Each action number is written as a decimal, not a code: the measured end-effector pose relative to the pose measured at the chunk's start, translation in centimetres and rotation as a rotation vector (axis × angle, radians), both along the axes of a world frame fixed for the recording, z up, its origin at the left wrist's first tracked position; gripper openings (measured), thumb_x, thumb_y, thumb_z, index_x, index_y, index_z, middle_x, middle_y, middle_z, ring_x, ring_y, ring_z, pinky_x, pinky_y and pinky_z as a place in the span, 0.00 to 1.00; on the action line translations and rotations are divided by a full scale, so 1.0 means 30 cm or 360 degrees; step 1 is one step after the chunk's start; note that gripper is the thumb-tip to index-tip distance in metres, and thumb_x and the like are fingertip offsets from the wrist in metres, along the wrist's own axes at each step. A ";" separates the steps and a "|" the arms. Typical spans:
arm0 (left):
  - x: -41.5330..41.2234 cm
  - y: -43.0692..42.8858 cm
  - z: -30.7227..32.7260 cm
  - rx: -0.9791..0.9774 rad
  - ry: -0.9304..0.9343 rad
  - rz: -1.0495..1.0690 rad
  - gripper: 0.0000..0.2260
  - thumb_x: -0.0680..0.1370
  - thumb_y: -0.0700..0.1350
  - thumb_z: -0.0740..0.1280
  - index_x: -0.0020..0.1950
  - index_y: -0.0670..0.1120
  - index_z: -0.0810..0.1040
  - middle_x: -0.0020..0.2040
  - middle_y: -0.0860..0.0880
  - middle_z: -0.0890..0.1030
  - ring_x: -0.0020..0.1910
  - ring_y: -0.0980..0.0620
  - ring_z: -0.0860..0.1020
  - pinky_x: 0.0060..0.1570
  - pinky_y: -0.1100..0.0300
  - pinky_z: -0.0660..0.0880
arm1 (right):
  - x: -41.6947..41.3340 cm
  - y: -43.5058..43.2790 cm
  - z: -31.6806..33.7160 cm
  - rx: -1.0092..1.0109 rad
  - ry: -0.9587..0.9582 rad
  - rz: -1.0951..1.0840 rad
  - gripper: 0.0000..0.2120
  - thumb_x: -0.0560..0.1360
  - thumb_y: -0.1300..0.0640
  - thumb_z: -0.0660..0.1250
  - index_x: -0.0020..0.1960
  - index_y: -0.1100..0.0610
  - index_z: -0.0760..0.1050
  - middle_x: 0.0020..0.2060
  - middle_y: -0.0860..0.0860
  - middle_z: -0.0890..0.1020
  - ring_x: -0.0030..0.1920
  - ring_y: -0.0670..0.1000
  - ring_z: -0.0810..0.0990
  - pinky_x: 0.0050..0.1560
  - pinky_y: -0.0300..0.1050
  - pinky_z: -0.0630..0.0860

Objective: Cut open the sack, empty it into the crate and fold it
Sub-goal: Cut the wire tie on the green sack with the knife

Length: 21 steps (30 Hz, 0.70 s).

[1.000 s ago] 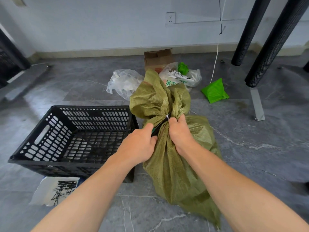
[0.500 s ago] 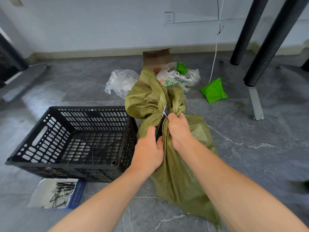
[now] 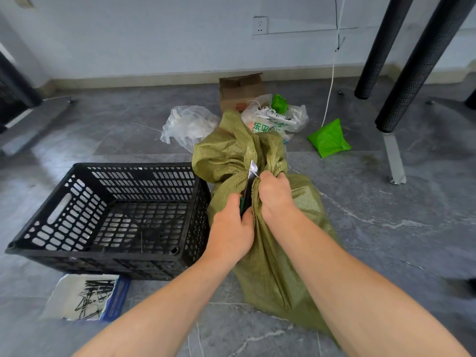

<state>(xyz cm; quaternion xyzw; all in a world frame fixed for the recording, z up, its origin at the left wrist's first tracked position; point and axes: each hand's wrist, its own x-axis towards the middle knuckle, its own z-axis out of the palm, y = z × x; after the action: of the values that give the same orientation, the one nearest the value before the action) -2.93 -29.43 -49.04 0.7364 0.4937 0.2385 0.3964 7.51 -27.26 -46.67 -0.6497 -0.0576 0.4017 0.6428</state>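
Grey marbled tile floor [image 3: 386, 228]: carrying every item listed. Black perforated plastic crate [image 3: 134, 166]: sitting at nine o'clock of the sack, just beside it. Olive-green woven plastic sack [image 3: 270, 266]: standing at centre view, its neck bunched. Right hand [image 3: 275, 197]: gripping the bunched neck, fingers curling round the fabric. Left hand [image 3: 231, 233]: lying at seven o'clock of the right, clasping the knife handle. Black-handled utility knife with silver blade [image 3: 247, 191]: pointing toward twelve o'clock, its blade lying against the gathered neck.

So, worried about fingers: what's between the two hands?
The knife, blade up, and the neck of the sack; left hand holds the knife, right hand grips the neck. Head view.
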 end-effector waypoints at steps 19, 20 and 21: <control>-0.053 0.097 0.072 -0.0183 -0.0085 -0.0033 0.04 0.81 0.48 0.62 0.54 0.51 0.73 0.42 0.46 0.82 0.36 0.48 0.84 0.38 0.51 0.82 | 0.054 -0.001 0.023 -0.0062 -0.0171 0.0379 0.09 0.79 0.55 0.63 0.57 0.57 0.74 0.55 0.58 0.81 0.55 0.58 0.80 0.59 0.54 0.78; -0.065 0.107 0.073 -0.0254 -0.0136 -0.0021 0.03 0.81 0.47 0.62 0.54 0.50 0.73 0.41 0.45 0.82 0.34 0.48 0.84 0.36 0.52 0.82 | 0.058 -0.007 0.018 -0.0069 -0.0190 0.0448 0.12 0.77 0.50 0.66 0.57 0.56 0.74 0.56 0.59 0.81 0.56 0.59 0.81 0.61 0.59 0.78; -0.077 0.117 0.073 -0.0307 -0.0177 -0.0011 0.03 0.81 0.46 0.62 0.53 0.49 0.73 0.40 0.45 0.82 0.33 0.49 0.84 0.35 0.53 0.82 | 0.068 -0.011 0.003 -0.0080 -0.0215 0.0511 0.21 0.72 0.45 0.68 0.60 0.55 0.74 0.59 0.58 0.81 0.58 0.60 0.81 0.62 0.62 0.77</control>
<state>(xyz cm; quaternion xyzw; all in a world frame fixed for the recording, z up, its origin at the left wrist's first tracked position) -5.22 -25.93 -46.84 0.6820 0.4891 0.2290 0.4931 9.56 -27.60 -46.59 -0.6735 -0.1937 0.4560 0.5487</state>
